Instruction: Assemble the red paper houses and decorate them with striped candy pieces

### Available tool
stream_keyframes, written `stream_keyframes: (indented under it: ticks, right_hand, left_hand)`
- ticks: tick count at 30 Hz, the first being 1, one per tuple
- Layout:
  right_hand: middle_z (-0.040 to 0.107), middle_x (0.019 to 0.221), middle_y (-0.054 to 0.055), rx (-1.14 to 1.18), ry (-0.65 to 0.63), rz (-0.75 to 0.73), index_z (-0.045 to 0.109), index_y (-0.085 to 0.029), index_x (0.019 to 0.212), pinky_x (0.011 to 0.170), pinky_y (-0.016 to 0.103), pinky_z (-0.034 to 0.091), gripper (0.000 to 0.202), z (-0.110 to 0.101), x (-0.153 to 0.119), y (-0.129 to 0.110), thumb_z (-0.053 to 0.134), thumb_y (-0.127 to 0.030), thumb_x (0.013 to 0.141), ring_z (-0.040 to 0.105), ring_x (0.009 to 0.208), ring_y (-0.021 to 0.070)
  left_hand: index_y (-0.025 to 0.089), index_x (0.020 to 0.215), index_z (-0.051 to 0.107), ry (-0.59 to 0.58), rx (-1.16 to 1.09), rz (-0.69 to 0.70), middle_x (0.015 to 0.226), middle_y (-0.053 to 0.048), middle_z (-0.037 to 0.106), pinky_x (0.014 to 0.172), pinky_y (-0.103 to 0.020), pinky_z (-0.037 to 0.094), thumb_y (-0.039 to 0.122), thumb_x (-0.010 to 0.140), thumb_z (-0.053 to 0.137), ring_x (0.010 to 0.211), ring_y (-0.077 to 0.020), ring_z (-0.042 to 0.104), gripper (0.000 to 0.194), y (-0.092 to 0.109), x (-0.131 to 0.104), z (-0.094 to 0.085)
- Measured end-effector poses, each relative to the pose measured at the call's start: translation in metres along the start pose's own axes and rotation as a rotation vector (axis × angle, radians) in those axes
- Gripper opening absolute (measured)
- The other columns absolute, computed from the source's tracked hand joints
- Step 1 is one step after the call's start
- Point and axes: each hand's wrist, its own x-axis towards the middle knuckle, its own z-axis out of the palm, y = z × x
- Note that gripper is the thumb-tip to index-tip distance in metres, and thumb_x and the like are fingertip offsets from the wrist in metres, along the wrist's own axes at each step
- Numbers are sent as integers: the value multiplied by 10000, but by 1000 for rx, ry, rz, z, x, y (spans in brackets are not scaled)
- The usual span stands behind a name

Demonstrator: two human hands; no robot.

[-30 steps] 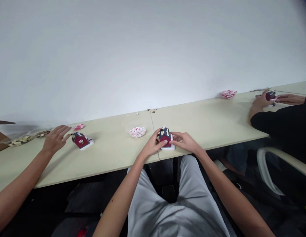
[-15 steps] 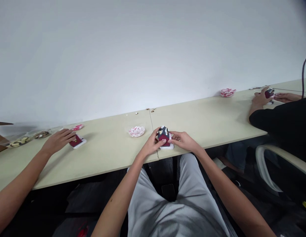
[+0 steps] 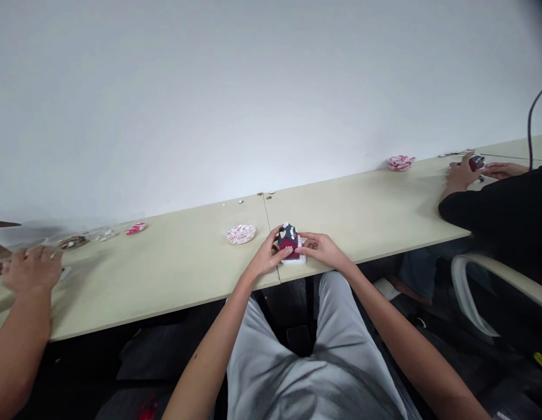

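Note:
A small model house with a red front, dark roof and white base stands upright at the table's near edge. My left hand grips its left side, thumb across the front. On its right side, my right hand has its fingers and thumb pressed against the house, beside a red-and-white striped part. Behind and to the left sits a clear dish of red-and-white striped pieces. Several tiny brown and white pieces lie near the wall.
At the far left, another person's hand is near containers of small pieces and pink pieces. On the right, a person in a black sleeve holds a similar house near a second dish.
The other person's hand at the left has moved further left, and the red house beside it has gone from its earlier spot. My hands stay on my house.

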Motion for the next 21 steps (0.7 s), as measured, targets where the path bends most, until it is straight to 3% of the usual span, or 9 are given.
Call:
stream_keyframes:
  ticks: [10,14,21]
  right_hand:
    - [680,849,21,24,-46,16,472,-164,1454,707,288,509,846,-2,-1,3,809,-489,750,622,730,153]
    - [683,878,21,-46,-63,-1,438,-183,1467,703,278,501,852,-2,-3,0,796,-504,764,615,734,146]
    - [696,917,20,-120,-67,6,448,-207,1456,605,242,441,794,-2,-5,-2,764,-516,797,531,625,106]
  left_hand:
    - [233,1485,381,34,11,-51,1458,-138,505,1010,-384,495,487,843,719,1258,-289,561,769,-3,-3,-8]
    - [276,1490,364,74,36,-66,1498,-123,456,1053,-402,476,482,827,737,1266,-281,553,788,-4,-19,-27]
    - [310,1448,393,171,146,-172,1480,-85,448,1096,-411,463,486,821,736,1245,-264,557,735,2,-75,-72]
